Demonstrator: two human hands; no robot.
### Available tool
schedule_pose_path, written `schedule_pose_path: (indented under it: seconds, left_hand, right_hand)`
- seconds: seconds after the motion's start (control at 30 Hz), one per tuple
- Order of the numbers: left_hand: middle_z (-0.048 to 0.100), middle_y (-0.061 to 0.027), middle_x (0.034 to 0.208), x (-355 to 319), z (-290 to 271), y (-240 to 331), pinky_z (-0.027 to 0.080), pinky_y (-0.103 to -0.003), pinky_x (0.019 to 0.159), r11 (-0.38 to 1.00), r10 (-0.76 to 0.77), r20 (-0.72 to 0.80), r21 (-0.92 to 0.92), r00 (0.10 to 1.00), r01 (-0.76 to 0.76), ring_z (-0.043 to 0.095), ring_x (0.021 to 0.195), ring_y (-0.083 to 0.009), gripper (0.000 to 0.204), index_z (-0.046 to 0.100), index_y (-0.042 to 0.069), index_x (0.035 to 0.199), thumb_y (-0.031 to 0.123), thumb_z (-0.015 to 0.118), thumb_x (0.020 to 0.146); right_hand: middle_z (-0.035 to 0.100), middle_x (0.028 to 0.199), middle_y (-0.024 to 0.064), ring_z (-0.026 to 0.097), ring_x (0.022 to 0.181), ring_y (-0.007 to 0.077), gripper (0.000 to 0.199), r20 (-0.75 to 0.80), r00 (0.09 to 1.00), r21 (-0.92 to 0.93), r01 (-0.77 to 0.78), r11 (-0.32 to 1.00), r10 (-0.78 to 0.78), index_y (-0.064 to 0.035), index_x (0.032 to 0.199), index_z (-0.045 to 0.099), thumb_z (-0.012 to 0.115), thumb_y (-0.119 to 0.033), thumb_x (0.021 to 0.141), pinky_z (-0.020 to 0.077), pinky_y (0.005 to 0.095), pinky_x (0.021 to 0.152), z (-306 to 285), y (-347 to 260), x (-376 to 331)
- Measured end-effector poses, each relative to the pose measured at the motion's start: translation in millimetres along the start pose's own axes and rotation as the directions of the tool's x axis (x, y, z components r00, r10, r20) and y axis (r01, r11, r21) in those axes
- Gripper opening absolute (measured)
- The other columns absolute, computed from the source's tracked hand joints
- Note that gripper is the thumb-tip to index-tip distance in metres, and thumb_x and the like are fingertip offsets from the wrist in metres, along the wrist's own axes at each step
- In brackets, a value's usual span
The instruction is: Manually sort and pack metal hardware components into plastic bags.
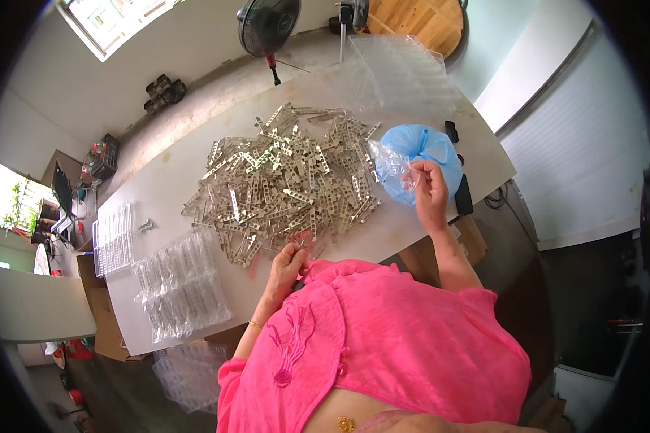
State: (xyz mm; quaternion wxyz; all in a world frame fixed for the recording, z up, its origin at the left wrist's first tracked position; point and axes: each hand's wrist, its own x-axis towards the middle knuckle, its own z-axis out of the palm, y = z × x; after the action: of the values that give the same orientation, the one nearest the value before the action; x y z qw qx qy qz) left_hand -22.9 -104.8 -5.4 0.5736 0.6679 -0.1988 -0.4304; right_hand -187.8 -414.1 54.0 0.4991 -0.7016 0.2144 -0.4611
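Note:
A large heap of perforated metal strips [296, 173] covers the middle of the table. My left hand [287, 265] is closed in a pinch at the heap's near edge, close to my pink top. Whatever its fingers hold is too small to make out. Over on the right, my right hand [430, 189] pinches a small clear plastic bag [391, 160], which looks crumpled. That bag hangs over a round, full blue plastic bag [420, 137] standing beside the heap.
Wrapped rows of parts in clear plastic [180, 285] lie at the table's left, next to a clear tray [114, 238] and a few loose metal pieces [146, 224]. Clear plastic sheets [404, 76] rest at the far end. A black phone-like object [464, 195] lies by the right edge. Beyond stands a fan [269, 27].

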Motion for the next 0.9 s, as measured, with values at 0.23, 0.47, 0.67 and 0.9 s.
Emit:
schedule_pose_path:
  seconds: [0.23,0.47,0.67,0.9]
  left_hand:
    - [0.069,-0.0095,0.098,-15.1,-7.5,55.4,0.048,-0.026,0.072,0.897,-0.022,0.227,-0.425,0.974,0.119,0.062,0.076,-0.0129,0.016,0.058,0.007,0.099,0.022,0.054,0.1]
    - [0.07,-0.0052,0.097,-12.5,-24.2,48.5,0.043,-0.02,0.062,0.857,0.146,0.3,-0.515,0.943,0.031,0.061,0.074,-0.0064,0.015,0.056,0.013,0.093,0.027,0.057,0.099]
    - [0.07,-0.0057,0.094,-24.0,-41.2,53.5,0.047,-0.023,0.066,0.864,0.144,0.195,-0.503,0.97,-0.027,0.062,0.075,-0.0081,0.013,0.058,0.012,0.096,0.024,0.057,0.099]
    - [0.071,-0.0055,0.09,-19.0,-65.2,48.0,0.049,-0.022,0.068,0.872,0.237,0.062,-0.454,0.969,-0.184,0.065,0.08,-0.01,0.014,0.06,0.009,0.1,0.023,0.056,0.099]
  right_hand:
    - [0.063,0.106,0.0078,0.066,0.086,0.0149,0.012,0.247,0.966,0.256,-0.143,0.956,0.079,-0.002,0.11,0.053,0.052,-0.007,0.099,0.0537,0.0267,0.073,70.0,-39.6,-64.3]
    - [0.062,0.102,0.0058,0.064,0.086,0.0117,0.014,0.451,0.87,0.287,-0.353,0.891,0.2,-0.0023,0.111,0.053,0.055,-0.006,0.098,0.054,0.0257,0.075,125.2,-54.5,-102.7]
    - [0.061,0.089,0.003,0.061,0.075,0.0082,0.01,0.466,0.877,0.024,-0.147,0.989,0.119,-0.0031,0.102,0.053,0.061,-0.003,0.094,0.0502,0.0232,0.068,129.4,-48.4,-111.2]
    - [0.059,0.085,0.005,0.06,0.072,0.0101,0.01,0.533,0.846,-0.033,0.014,0.999,0.006,-0.0017,0.098,0.054,0.061,0.0,0.092,0.0495,0.0254,0.067,122.5,-55.4,-101.3]
